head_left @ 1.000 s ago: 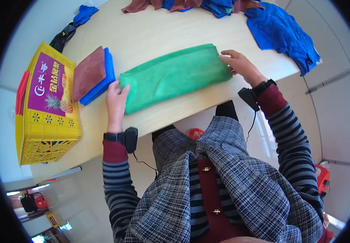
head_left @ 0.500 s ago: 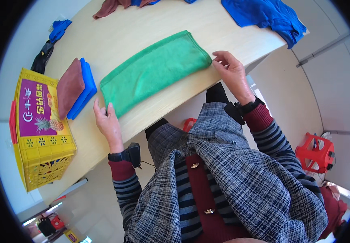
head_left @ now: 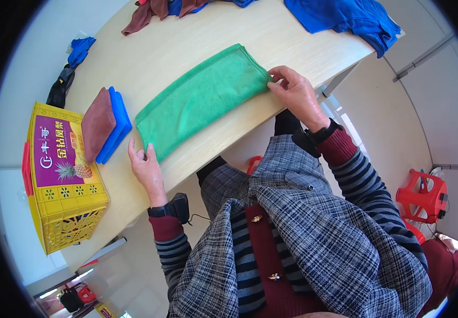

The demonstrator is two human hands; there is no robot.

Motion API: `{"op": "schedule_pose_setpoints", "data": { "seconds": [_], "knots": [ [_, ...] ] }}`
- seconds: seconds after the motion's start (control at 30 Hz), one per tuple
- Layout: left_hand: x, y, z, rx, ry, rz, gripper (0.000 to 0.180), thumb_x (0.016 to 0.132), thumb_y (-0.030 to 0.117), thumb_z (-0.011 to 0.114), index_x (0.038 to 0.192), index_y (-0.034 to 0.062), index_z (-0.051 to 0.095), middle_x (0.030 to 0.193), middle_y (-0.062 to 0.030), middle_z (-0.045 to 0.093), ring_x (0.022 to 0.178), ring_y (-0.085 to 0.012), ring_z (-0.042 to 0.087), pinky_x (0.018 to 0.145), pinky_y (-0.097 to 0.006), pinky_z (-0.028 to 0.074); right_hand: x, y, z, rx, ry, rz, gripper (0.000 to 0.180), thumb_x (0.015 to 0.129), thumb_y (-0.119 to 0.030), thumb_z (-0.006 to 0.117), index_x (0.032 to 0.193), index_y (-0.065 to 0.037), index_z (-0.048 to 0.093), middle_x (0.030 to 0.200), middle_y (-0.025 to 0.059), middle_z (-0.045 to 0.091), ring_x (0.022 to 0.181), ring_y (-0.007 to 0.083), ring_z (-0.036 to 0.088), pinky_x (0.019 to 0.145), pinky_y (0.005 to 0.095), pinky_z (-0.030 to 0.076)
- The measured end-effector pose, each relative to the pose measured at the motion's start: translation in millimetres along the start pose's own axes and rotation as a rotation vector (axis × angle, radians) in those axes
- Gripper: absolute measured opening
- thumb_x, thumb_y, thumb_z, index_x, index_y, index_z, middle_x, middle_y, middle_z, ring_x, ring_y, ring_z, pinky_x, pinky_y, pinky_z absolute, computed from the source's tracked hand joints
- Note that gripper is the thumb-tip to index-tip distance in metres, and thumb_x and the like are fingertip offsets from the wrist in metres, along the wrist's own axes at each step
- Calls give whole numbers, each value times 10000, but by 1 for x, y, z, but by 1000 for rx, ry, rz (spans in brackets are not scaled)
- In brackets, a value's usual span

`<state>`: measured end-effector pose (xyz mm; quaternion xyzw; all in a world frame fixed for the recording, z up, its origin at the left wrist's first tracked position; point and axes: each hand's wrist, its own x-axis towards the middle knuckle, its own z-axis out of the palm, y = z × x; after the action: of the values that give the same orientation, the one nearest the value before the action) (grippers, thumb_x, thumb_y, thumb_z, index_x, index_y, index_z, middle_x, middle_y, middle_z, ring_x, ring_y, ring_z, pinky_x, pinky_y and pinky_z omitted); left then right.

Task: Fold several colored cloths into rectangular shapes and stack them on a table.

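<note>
Nearest, the left hand had its fingers parted and released, thumb at the near left corner of the green cloth. That lay folded flat on the desk, long axis slanting away rightward to the right hand, whose fingers curled at that end; whether they pinched it, I couldn't tell. Neither hand was clearly nearer. Beyond lay a crumpled blue cloth.
</note>
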<state>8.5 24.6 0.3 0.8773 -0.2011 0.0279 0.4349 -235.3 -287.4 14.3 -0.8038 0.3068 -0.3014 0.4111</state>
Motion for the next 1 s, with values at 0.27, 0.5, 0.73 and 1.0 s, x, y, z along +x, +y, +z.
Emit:
{"op": "schedule_pose_setpoints", "data": {
  "seconds": [0.27,0.5,0.73,1.0],
  "knots": [
    [-26,60,15,476,87,594,610,885,157,689,1445,57,470,1469,-176,489,1394,-353,417,1134,-509,321,0,-36,19,-416,183,-456,448,900,-164,707,1307,-31,576,1170,139,665,1083,280,626,935,390,501],
    [-46,75,65,568,-315,798,608,917,264,652,1464,75,467,1566,-133,393,1453,-323,349,1190,-550,231,-31,-74,108,-512,-332,-590,697,991,-477,512,1508,-26,385,1538,199,403,1444,381,346,1183,530,264],
    [-46,64,46,543,-319,673,653,910,336,655,1476,78,455,1573,-137,380,1455,-314,338,1187,-554,219,-20,-38,92,-607,-324,-577,687,1007,-503,467,1518,-51,385,1573,156,375,1466,376,314,1202,529,220],
    [-37,38,14,501,-184,638,498,868,196,714,1326,46,588,1410,-162,549,1302,-331,514,1104,-452,395,-2,-20,49,-667,-244,-574,565,973,-330,584,1455,-56,474,1513,142,455,1432,333,382,1188,475,284]
  ]
}}
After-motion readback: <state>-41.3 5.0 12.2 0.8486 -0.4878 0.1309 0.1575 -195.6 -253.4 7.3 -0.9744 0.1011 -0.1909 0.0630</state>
